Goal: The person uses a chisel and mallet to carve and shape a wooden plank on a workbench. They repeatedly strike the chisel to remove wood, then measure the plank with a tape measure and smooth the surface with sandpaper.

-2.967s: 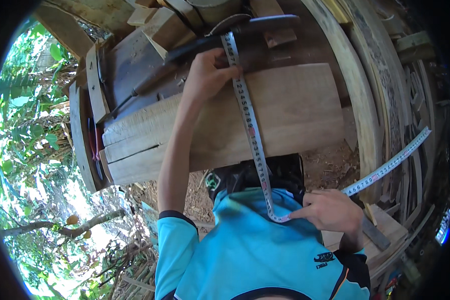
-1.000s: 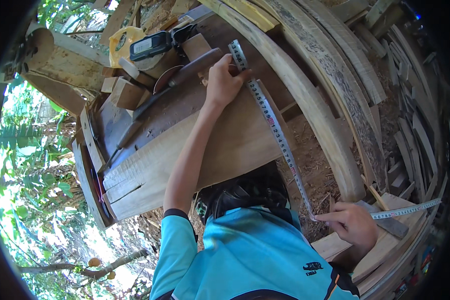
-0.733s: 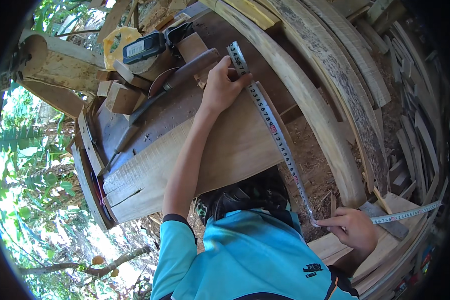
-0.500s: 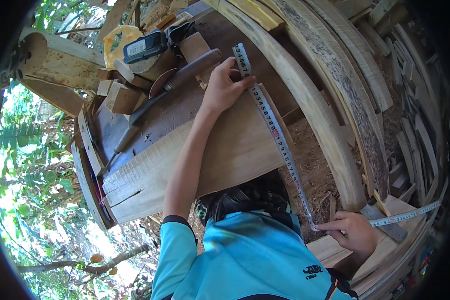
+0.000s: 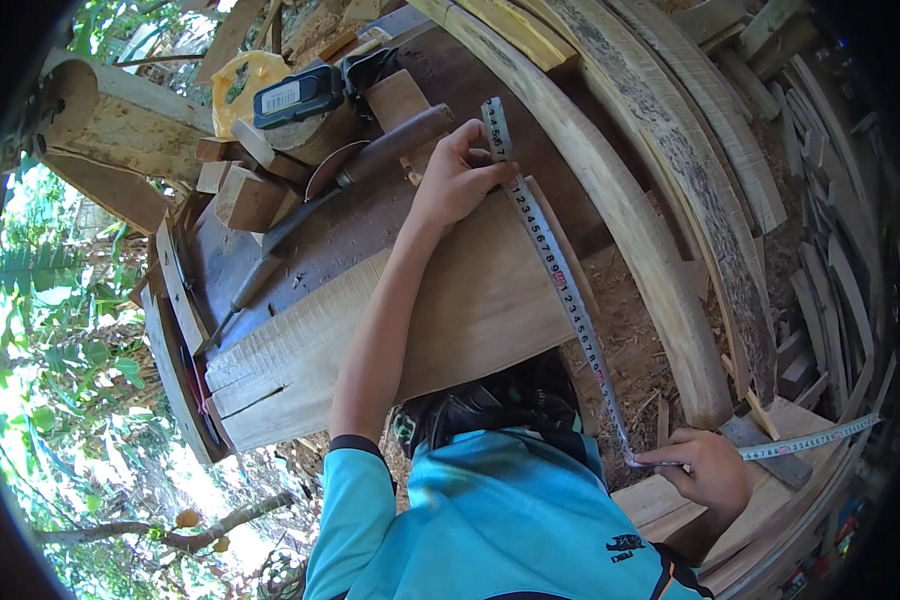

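Observation:
A long white measuring tape (image 5: 558, 275) with black numbers and some red marks runs across the right end of a wide pale wooden board (image 5: 470, 290). My left hand (image 5: 460, 180) pinches the tape near the board's far right corner, and a short end sticks up past the fingers. At the lower right, my right hand (image 5: 705, 470) grips the tape between thumb and fingers, off the board's near edge. Beyond that hand, more of the tape stretches out to the right. Along the board's left end runs a dark crack.
A machete-like blade with a wooden handle (image 5: 395, 137) lies behind the board. Beside it are wood blocks (image 5: 255, 198) and a dark device with a label (image 5: 298, 96). Long curved timbers (image 5: 610, 180) stand at right, with stacked wood strips (image 5: 820, 250) farther out.
My left hand and the far end of the tape have shifted slightly to the right and nearer. My right hand keeps its hold in almost the same place.

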Action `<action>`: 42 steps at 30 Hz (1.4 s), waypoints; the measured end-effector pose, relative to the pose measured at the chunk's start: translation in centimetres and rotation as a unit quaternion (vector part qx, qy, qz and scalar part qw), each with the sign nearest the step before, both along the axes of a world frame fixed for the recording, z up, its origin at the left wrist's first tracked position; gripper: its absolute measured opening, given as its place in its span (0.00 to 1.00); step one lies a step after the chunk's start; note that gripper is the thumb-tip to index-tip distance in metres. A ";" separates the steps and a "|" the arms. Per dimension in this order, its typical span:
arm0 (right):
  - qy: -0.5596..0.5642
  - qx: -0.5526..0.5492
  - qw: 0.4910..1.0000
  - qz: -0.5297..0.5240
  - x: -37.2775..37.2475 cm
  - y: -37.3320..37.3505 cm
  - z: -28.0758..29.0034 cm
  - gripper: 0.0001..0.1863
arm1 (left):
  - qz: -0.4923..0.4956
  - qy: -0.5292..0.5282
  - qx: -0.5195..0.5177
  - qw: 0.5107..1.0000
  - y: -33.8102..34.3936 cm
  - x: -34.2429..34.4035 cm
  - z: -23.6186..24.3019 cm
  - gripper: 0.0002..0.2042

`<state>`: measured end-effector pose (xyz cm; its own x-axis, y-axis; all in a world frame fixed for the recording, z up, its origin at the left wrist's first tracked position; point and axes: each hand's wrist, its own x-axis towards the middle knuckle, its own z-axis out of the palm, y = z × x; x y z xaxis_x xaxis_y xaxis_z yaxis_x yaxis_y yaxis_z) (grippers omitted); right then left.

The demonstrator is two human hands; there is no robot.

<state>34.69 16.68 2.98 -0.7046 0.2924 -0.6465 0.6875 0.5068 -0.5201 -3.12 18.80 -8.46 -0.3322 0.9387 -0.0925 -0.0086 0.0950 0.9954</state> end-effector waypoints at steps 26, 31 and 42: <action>-0.005 0.001 1.000 0.001 -0.1 -0.3 -0.5 0.18 | -0.002 -0.006 0.039 0.999 -0.1 0.1 -0.2 0.04; -0.013 -0.006 1.000 -0.013 -0.1 -0.2 -0.2 0.18 | -0.012 -0.009 0.044 0.999 0.1 0.0 -0.3 0.04; -0.001 -0.017 1.000 -0.016 0.4 0.1 -0.4 0.18 | -0.006 0.001 0.039 0.999 0.1 0.0 -0.4 0.05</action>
<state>35.04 16.79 2.55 -0.6936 0.2937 -0.6578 0.7047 0.4663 -0.5349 -3.07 18.91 -8.83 -0.3201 0.9472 -0.0184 -0.0056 0.0175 0.9998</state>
